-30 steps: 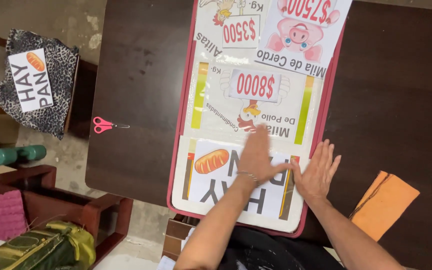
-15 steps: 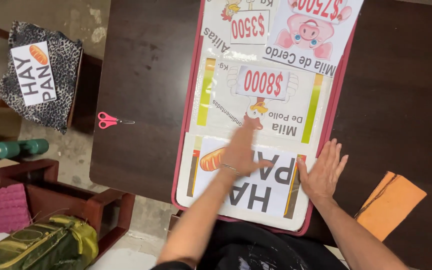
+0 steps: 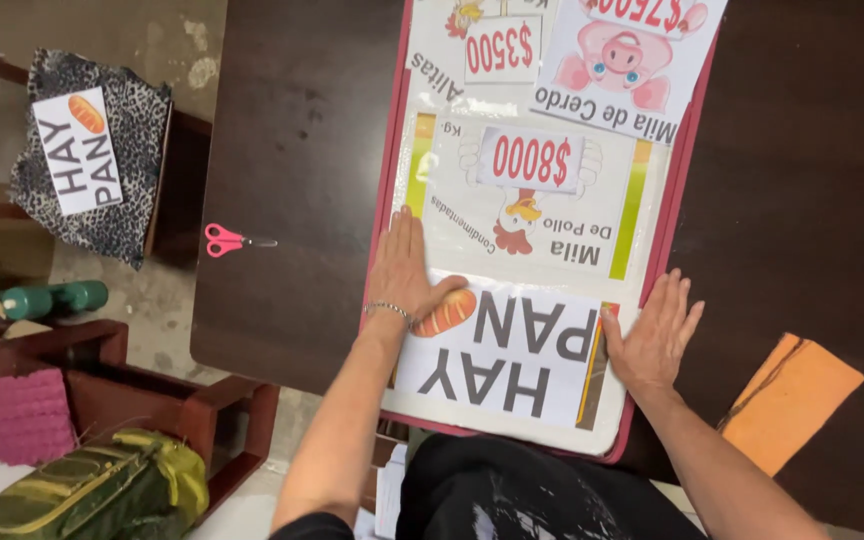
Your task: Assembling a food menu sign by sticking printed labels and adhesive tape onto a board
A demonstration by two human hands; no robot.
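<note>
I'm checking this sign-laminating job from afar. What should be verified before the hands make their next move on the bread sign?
1. Left hand flat on the sheet above the bread sign: ok.
2. Right hand flat at the sign's right edge: ok.
3. Clear film smooth over the chicken price sign: cannot tell, glare hides it.
4. Bread sign square to the pink board: not ok, it sits slightly tilted.
5. Pink scissors away from both hands, on the dark table: ok.
6. Orange cloth off the board: ok.
</note>
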